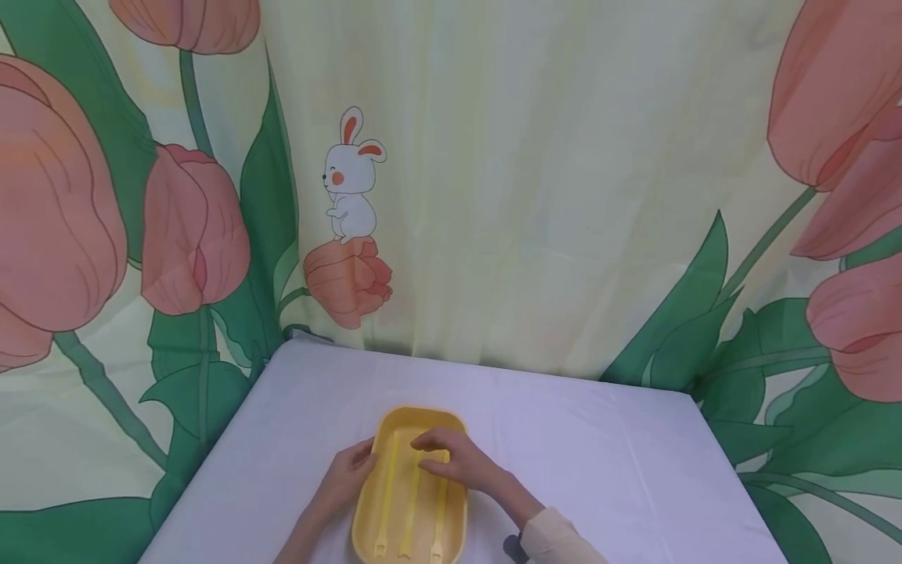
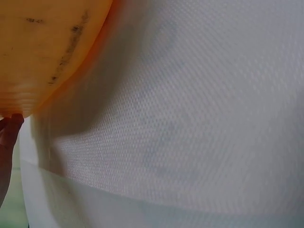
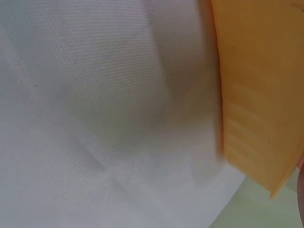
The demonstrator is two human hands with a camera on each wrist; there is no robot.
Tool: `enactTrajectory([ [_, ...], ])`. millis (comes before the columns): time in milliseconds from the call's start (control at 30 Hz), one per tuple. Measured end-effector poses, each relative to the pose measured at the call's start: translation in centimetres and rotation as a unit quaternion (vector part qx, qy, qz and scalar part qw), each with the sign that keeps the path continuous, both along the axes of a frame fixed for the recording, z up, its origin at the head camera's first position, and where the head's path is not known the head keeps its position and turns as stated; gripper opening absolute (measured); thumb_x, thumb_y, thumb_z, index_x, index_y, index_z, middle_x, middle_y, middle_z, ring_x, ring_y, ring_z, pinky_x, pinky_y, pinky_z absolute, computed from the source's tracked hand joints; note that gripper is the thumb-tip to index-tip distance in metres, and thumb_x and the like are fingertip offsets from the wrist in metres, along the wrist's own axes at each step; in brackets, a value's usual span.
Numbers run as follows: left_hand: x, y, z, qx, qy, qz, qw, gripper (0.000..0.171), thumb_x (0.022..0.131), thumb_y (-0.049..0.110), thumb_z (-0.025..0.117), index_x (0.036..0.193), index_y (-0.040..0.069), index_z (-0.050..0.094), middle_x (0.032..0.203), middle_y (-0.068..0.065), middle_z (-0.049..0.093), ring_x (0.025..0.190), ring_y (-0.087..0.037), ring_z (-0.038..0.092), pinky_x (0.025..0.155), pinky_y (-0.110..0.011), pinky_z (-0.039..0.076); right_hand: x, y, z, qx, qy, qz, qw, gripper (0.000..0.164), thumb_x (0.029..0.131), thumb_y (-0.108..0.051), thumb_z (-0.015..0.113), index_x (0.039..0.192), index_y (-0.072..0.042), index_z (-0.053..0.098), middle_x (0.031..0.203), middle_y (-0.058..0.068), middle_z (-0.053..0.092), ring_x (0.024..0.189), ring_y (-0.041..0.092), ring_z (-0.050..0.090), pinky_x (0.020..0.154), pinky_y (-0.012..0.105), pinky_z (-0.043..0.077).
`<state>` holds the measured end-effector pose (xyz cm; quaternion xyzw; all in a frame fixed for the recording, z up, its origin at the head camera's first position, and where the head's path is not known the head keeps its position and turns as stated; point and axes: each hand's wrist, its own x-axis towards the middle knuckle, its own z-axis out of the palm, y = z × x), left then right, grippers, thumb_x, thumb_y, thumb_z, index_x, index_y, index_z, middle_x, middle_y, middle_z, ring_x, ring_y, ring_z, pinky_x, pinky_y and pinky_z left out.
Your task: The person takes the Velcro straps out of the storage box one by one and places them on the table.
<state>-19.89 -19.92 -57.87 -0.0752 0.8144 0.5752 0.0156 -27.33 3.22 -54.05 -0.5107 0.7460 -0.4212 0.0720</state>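
Observation:
A yellow, round-cornered tray (image 1: 371, 517) lies lengthwise on the table in the head view. Inside it are three long, thin yellow strips (image 1: 410, 513), side by side, with wider ends toward the near side. My left hand (image 1: 344, 475) grips the tray's left rim, thumb on the edge; in the left wrist view its fingertips (image 2: 17, 118) touch the tray's orange-looking wall. Over the tray's far right part is my right hand (image 1: 461, 462), thumb and fingers apart, covering the upper ends of some strips. The right wrist view shows mostly the tray's outer side (image 3: 261, 95).
A white cloth covers the table (image 1: 599, 470). Behind it hangs a curtain (image 1: 528, 196) printed with tulips and a rabbit. At the right wrist, beside the pale sleeve (image 1: 560, 536), sits a small dark device (image 1: 515, 548).

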Motion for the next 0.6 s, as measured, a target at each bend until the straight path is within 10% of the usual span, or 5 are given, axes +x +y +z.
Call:
enactTrajectory([
  [600,-0.1,-0.3,-0.6,0.004,0.017,-0.008,0.9998,0.045,0.095,0.022,0.056,0.132,-0.003,0.048,0.133,-0.021,0.05,0.119,-0.035,0.051,0.095,-0.044,0.047,-0.3,-2.1,0.1,0.06,-0.002,0.032,0.998,0.027,0.09,-0.014,0.066,0.115,-0.006,0.063,0.11,0.005,0.066,0.102,0.007,0.06,0.089,0.02,0.049],
])
